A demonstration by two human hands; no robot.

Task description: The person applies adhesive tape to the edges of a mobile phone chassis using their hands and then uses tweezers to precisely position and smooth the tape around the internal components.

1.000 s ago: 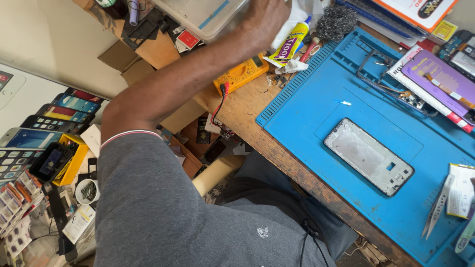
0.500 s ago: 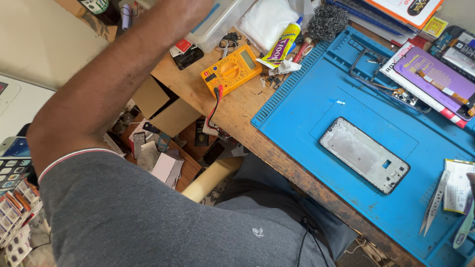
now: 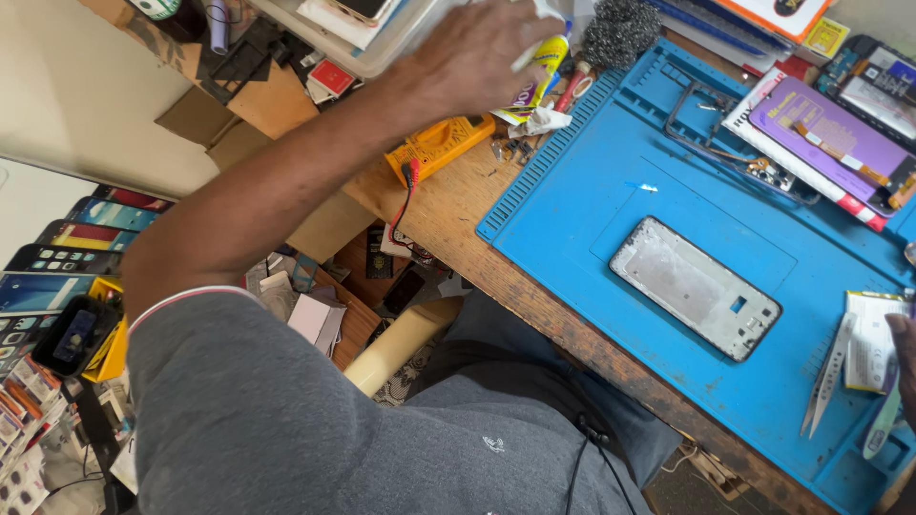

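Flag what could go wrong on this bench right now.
The left hand reaches across the cluttered back edge; its forearm passes over the yellow multimeter and could drag its red lead or knock the glue tube. The bare phone frame lies loose on the blue mat and could be nudged. The right hand is barely in view.

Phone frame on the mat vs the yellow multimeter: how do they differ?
The phone frame is a flat, silvery open shell with a dark rim; the yellow multimeter is a thicker yellow box. The phone frame lies fully in view on the blue mat, touched by nothing; the yellow multimeter lies on bare wood beside the mat, partly hidden under the forearm. Only the yellow multimeter has a lead plugged in. Both are rectangular and lie flat.
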